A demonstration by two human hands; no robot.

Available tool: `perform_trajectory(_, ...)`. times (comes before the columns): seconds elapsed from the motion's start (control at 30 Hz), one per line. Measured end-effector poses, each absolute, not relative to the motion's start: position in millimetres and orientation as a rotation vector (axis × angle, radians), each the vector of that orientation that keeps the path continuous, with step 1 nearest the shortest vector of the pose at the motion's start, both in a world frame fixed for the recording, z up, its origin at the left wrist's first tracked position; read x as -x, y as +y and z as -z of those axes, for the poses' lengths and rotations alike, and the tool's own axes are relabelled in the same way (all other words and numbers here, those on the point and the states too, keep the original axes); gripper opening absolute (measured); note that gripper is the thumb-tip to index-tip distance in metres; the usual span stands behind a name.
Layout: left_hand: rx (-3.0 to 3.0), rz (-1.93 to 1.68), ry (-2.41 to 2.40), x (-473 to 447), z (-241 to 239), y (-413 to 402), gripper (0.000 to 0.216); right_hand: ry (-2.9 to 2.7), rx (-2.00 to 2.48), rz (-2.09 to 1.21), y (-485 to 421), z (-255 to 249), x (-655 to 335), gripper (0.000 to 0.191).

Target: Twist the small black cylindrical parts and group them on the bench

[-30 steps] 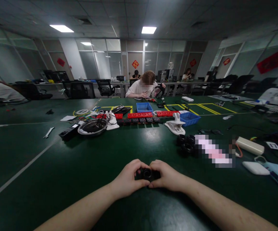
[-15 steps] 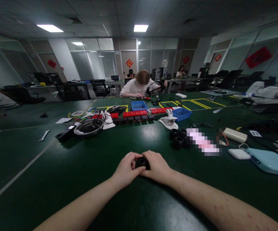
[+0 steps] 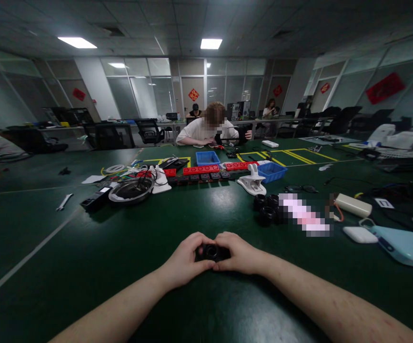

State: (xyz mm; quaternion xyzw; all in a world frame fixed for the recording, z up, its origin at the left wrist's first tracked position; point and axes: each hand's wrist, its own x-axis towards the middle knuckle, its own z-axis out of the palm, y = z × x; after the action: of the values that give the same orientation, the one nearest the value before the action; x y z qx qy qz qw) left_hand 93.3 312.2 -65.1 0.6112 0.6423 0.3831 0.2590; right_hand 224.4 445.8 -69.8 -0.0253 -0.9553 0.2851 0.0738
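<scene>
Both my hands meet around a small black round part with a hole in its middle (image 3: 212, 251), low over the green table (image 3: 120, 257). My left hand (image 3: 186, 257) curls round its left side, thumb at the near edge and fingers at the far edge. From the right, my right hand (image 3: 238, 255) grips it the same way, with thumb tips almost touching. Some of the part lies hidden under the fingers; whether it rests on the table I cannot tell. Several similar black round parts (image 3: 267, 214) sit together ahead and to the right.
Ahead are a white clamp base (image 3: 252, 183), red power strips (image 3: 201, 169), blue bins (image 3: 271, 172) and a round dish (image 3: 131, 190). A wrench (image 3: 64, 202) lies left; a light-blue case (image 3: 406, 245) lies right. Across the table a person (image 3: 195, 131) handles a black object.
My hands sit slightly lower in the picture. My fingers have shifted around the black part, and more of its right side shows. The person opposite has lowered the black object.
</scene>
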Motion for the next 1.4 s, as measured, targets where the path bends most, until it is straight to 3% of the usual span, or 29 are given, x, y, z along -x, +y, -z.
perform_trajectory(0.47, -1.649, -1.036, 1.747, -90.9, 70.3, 312.7, 0.028, -2.920, 0.024, -0.989, 448.9, 63.3, -224.9, 0.027)
perform_trajectory(0.67, -1.579, -1.081, 1.812, -95.4, 70.7, 313.3, 0.030, -2.864, 0.201, -1.025, 447.2, 68.7, -223.1, 0.024)
perform_trajectory(1.03, -1.436, -1.147, 2.043, -108.2, 71.7, 313.1, 0.025, -2.871, 0.552, -0.432, 422.3, 72.1, -219.3, 0.025)
perform_trajectory(1.17, -1.522, -1.147, 1.984, -102.8, 72.0, 312.4, 0.026, -2.842, 0.320, -0.641, 427.6, 69.5, -221.2, 0.033)
perform_trajectory(1.4, -1.685, -1.103, 1.845, -97.3, 68.0, 310.2, 0.028, -2.866, 0.079, -0.945, 444.3, 66.6, -224.6, 0.030)
